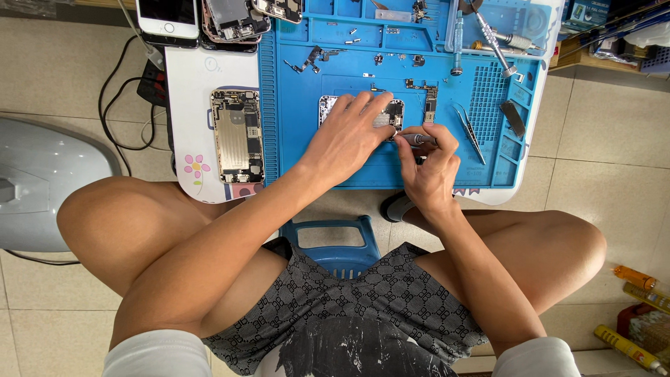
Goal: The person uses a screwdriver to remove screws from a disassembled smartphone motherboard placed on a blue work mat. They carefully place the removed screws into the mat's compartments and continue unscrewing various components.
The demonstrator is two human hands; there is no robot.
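Blue repair mat [335, 167] carries an opened phone chassis [391, 112]. Left hand [345, 136] lies spread flat on it, pinning it steady; right hand [429, 164] grips a screwdriver [417, 139], tip at chassis edge.

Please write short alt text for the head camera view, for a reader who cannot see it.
Seen from above, a seated person's left hand steadies an opened phone on a blue repair mat, while the right hand holds a small screwdriver to it. Tweezers and another opened phone lie nearby.
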